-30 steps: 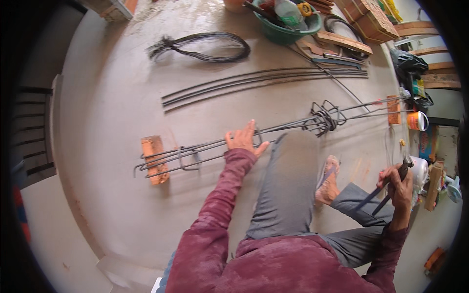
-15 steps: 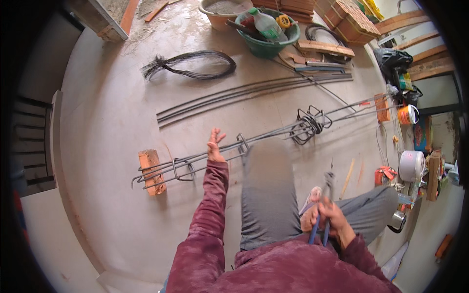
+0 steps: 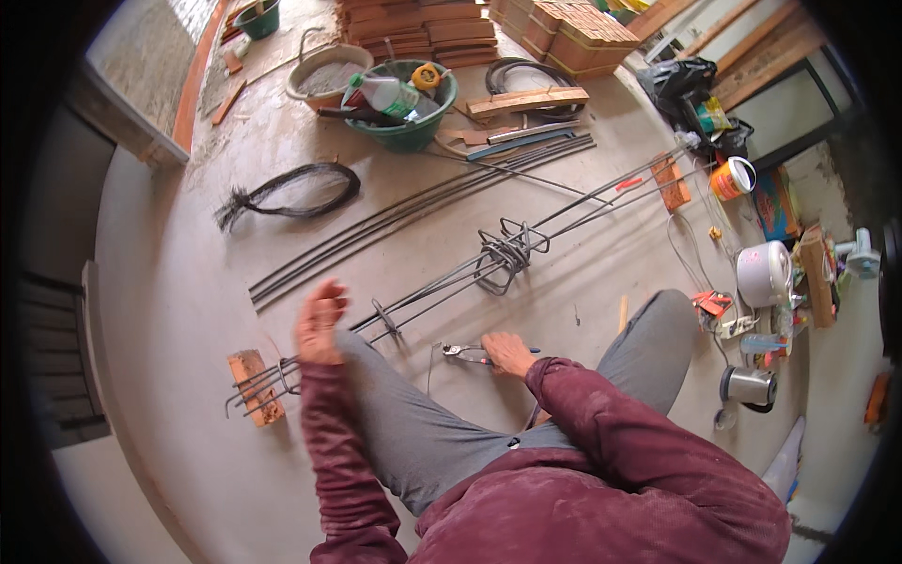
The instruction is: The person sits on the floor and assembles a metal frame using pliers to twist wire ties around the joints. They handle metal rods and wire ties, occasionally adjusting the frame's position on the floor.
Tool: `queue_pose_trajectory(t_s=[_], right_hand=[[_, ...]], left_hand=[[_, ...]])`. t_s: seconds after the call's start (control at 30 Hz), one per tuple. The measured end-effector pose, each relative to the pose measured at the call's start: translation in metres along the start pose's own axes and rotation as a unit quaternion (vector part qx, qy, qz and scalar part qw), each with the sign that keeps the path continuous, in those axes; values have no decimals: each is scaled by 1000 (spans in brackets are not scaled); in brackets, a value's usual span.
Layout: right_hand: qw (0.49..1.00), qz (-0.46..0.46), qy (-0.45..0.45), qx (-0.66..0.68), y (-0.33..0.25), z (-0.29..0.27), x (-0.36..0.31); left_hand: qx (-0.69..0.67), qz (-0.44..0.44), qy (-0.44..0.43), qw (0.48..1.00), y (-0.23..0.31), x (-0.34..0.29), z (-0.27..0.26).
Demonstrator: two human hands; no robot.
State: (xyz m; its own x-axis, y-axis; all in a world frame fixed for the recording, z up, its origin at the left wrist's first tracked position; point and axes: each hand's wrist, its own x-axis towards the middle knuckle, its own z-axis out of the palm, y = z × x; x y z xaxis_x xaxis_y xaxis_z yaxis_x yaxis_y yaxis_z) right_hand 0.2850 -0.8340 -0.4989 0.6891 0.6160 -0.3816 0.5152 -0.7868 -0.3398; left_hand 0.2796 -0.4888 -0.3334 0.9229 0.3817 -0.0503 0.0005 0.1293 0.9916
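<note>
Fingers of R hand (image 3: pixel 510 355) are curled over handles of pliers (image 3: pixel 462 352), held low nr floor (image 3: pixel 554 324). L hand (image 3: pixel 321 324), blurred, is half-open, empty, beside tied rebar (image 3: pixel 505 255). Farther out, green tub (image 3: pixel 413 139) is filled w/ bottle (image 3: pixel 387 97), yellow tape reel (image 3: pixel 427 76), etc.; grey matter is held in beige bucket (image 3: pixel 312 103). Vs. 0.5 s ago, pliers have been lowered & turned, head now pointed L.
</note>
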Motion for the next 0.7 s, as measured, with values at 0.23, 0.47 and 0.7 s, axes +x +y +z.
queue_pose_trajectory(t_s=[0.23, 0.47, 0.7], right_hand=[[992, 65, -102, -22, 9, -111, 60], [981, 158, 114, -22, 79, -191, 97], [976, 195, -32, 89, 86, -179, 119]], left_hand=[[477, 72, -139, 865, -112, -12, 102], [601, -38, -117, 790, -147, -8, 138], [516, -151, -35, 843, -164, 6, 146]])
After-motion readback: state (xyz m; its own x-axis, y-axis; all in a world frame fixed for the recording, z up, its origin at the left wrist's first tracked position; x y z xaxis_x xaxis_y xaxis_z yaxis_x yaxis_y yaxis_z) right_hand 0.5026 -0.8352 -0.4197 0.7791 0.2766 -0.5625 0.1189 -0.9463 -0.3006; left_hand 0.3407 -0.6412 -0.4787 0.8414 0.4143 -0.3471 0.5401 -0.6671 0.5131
